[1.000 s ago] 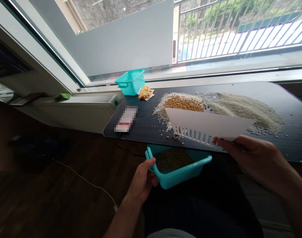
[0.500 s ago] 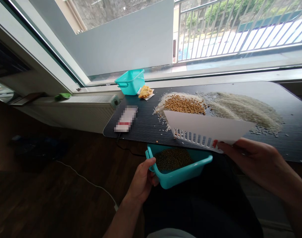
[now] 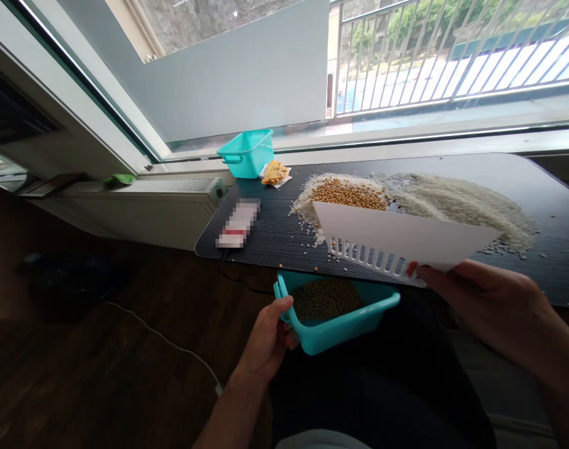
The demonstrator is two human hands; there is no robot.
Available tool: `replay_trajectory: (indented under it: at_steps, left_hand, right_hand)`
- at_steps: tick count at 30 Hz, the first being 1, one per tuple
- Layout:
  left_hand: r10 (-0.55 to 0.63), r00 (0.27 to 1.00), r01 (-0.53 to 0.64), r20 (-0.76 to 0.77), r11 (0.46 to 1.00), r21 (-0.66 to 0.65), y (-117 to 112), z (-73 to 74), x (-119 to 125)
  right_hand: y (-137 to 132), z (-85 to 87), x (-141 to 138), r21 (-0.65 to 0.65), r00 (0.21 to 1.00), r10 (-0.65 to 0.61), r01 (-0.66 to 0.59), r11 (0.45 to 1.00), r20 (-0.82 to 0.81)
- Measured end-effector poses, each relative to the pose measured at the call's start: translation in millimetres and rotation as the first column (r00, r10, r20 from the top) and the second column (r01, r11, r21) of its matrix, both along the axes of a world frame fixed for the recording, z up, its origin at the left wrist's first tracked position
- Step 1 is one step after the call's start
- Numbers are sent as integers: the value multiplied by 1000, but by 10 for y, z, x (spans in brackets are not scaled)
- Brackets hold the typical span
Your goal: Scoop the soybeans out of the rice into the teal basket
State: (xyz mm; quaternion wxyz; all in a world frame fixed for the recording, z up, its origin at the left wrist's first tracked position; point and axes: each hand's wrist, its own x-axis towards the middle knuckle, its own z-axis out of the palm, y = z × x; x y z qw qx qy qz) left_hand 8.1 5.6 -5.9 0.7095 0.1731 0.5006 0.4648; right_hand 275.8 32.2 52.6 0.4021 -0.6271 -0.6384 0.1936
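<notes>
My left hand [image 3: 270, 333] grips the left rim of a turquoise plastic bin [image 3: 340, 337], held below the table's front edge. Many small brownish-green beans [image 3: 328, 299] lie inside it. In my right hand [image 3: 480, 293] is a white plastic divider [image 3: 401, 231] with a row of slots along its lower edge, pinched near its lower right corner. The divider is tilted over the front of the table and partly hides what lies behind it. Just beyond it, yellow soybeans [image 3: 349, 193] sit on white rice [image 3: 303, 202], and a larger rice pile [image 3: 466, 202] spreads to the right.
The dark table [image 3: 555, 237] stands against a window. A second turquoise bin [image 3: 249, 156] and a crumpled yellow cloth-like item [image 3: 275, 173] are at its back left. A blurred-out phone-like object [image 3: 240, 224] with a cable lies at the left. A radiator [image 3: 172, 202] is beyond.
The divider in my right hand has shifted slightly to the right. A few loose soybeans near the table's front edge have changed position. My left hand and the bin have barely moved.
</notes>
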Motion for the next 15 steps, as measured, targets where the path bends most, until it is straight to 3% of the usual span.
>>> replay_trajectory:
  at_steps: [4,11,15]
  left_hand:
    - [6,1000,-6,3,1000,-9,-5,3,-4]
    - [5,1000,-5,-6,1000,-6,0,18,9]
    - [4,1000,-4,-8,1000,-4,-8,17,7]
  right_hand:
    - [-19,-24,-2,22,995,-94,93,995,29]
    - [-11,-8,-28,9,999,0,0,1000,-37]
    - [29,18,-15,-11,998,-49,49,999,-32]
